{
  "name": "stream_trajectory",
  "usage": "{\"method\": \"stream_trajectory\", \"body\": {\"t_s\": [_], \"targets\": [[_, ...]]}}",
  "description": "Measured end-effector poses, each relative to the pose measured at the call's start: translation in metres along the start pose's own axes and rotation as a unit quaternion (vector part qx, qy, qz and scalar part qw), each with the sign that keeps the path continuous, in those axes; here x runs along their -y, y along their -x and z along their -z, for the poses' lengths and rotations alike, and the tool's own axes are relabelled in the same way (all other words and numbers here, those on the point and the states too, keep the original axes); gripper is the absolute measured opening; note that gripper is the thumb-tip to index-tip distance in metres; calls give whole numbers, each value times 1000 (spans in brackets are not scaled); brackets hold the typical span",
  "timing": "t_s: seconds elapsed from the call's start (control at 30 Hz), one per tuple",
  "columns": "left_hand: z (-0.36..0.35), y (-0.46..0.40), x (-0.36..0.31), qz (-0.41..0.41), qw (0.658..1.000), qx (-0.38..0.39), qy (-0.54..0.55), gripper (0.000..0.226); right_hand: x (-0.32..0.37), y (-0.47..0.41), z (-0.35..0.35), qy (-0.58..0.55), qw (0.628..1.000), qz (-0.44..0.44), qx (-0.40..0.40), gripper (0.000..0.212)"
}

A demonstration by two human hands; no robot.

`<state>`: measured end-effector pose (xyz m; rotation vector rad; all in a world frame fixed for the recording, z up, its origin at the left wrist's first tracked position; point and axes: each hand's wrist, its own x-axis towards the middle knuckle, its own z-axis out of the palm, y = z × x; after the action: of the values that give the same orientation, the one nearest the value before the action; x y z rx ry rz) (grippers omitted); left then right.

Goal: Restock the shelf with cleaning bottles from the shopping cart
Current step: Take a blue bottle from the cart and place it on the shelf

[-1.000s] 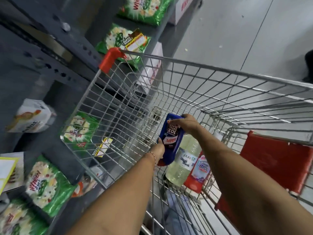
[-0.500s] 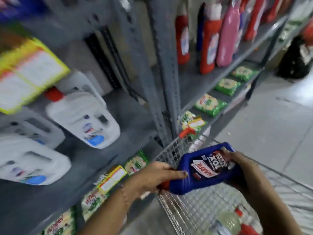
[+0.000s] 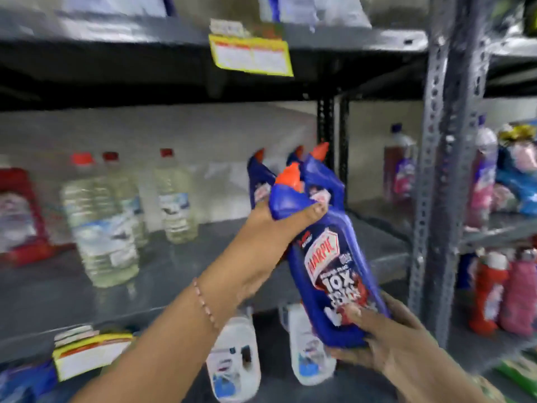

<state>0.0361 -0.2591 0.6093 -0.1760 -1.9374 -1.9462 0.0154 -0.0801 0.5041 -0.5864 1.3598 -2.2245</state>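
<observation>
The left hand (image 3: 279, 225) is clamped around the neck of a dark blue plastic toilet-cleaner bottle with an angled orange cap and a red-and-white label (image 3: 328, 257), thumb across the shoulder just under the cap. The right hand (image 3: 386, 344) is closed under the bottle's base, thumb pressed on the lower label. The bottle hangs between them, tilted with its cap up and away from the person, in front of the grey metal shelf board (image 3: 174, 271) and not yet resting on it.

This looks like the placing step: the bottle is out of the cart and lined up with the shelf. The next move probably calls for tipping it upright and pushing it forward into the bare patch just beyond the left hand, beside the matching blue bottles with orange caps (image 3: 316, 175) standing right behind that hand.

Farther to the left of the left hand stand clear plastic bottles of pale liquid with red caps (image 3: 101, 228), and beyond them a red pack, blurred. Below both hands, on the lower level, lie white jugs with blue labels (image 3: 235, 359). To the right of the right hand rises a perforated grey steel upright (image 3: 433, 199), with pink and red bottles (image 3: 499, 292) past it. A yellow price tag (image 3: 251, 55) hangs from the shelf edge above.
</observation>
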Motion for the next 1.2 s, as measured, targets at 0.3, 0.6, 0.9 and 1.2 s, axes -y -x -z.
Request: {"method": "stream_trajectory", "body": {"t_s": [0.3, 0.6, 0.9, 1.2], "targets": [[64, -21, -67, -32, 998, 20, -48, 24, 19, -72, -89, -5, 994, 85, 73, 40], [90, -47, -16, -37, 988, -49, -139, 44, 3, -152, -70, 261, 959, 108, 35, 57], [102, -74, 73, 20, 979, -105, -173, 41, -14, -218, -46, 308, 947, 95, 10, 54], [107, -94, 100, 22, 978, -129, -161, 45, -27, -245, -38, 362, 925, 113, -33, 55]]}}
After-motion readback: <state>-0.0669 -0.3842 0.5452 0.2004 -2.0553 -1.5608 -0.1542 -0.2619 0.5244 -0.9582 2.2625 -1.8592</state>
